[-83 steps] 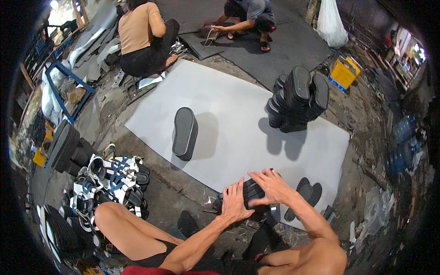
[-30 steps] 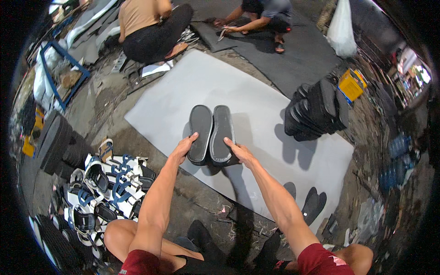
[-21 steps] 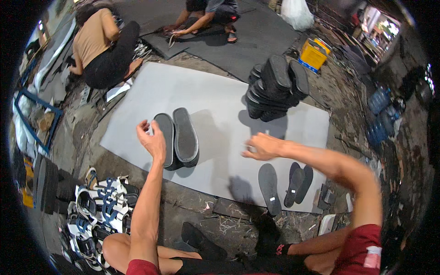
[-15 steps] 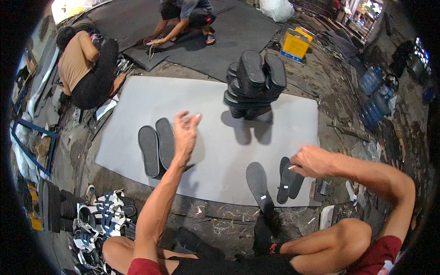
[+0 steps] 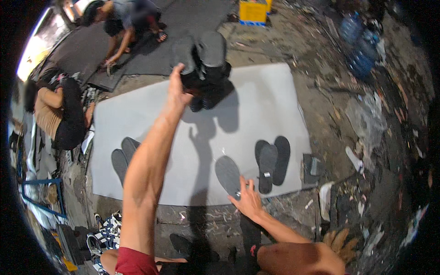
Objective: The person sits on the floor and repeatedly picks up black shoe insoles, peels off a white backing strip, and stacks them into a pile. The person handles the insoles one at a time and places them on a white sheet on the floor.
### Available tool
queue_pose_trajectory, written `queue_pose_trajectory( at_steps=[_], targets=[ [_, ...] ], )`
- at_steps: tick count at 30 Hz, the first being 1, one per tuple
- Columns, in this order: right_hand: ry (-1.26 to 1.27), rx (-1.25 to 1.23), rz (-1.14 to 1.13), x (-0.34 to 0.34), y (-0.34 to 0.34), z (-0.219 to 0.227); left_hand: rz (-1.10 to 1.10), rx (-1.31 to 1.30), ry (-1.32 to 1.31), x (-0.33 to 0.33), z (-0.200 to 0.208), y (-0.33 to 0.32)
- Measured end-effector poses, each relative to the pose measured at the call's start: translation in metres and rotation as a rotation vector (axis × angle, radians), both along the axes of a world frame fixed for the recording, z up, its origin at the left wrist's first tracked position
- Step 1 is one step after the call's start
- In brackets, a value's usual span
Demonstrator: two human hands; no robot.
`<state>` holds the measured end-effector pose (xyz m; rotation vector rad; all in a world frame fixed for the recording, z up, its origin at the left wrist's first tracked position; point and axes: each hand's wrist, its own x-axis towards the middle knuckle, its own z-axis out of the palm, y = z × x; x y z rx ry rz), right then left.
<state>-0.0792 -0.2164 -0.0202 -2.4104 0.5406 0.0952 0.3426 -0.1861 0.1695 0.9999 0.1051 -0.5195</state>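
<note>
My left hand point(image 5: 178, 89) reaches forward to the left side of a stack of thick black soles point(image 5: 213, 50). Its fingers stretch along the stack's edge with the thumb apart; whether it grips a sole is unclear. My right hand point(image 5: 247, 197) is over the near end of a single dark grey insole point(image 5: 227, 172), fingers spread, fingertips at its edge by a small white label. To its right lie several overlapping dark insoles point(image 5: 268, 160), one with a white label. A pair of dark soles point(image 5: 120, 162) lies at the left, partly hidden by my left forearm.
Everything rests on a pale grey sheet point(image 5: 270, 101) on littered ground. Two people point(image 5: 121, 27) point(image 5: 52, 114) crouch at the far left. Strappy sandals point(image 5: 110, 233) are piled near left. A yellow box point(image 5: 253, 13), blue water bottles point(image 5: 360, 59) and clear plastic point(image 5: 369, 117) lie beyond.
The view has swung right and down. My left hand has gone from beside the pair of soles to the stack. My right hand has left the insole group for the single insole.
</note>
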Motion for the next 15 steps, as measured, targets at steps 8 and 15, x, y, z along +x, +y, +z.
queue_pose_trajectory(
  at_steps=[8, 15],
  targets=[
    [-0.058, 0.034, -0.002, 0.018, -0.028, 0.03, -0.001, 0.169, 0.17, 0.052, -0.016, 0.01],
    [-0.216, -0.243, -0.176, 0.091, -0.171, 0.104, 0.025, 0.197, 0.084, 0.052, 0.01, 0.046]
  ],
)
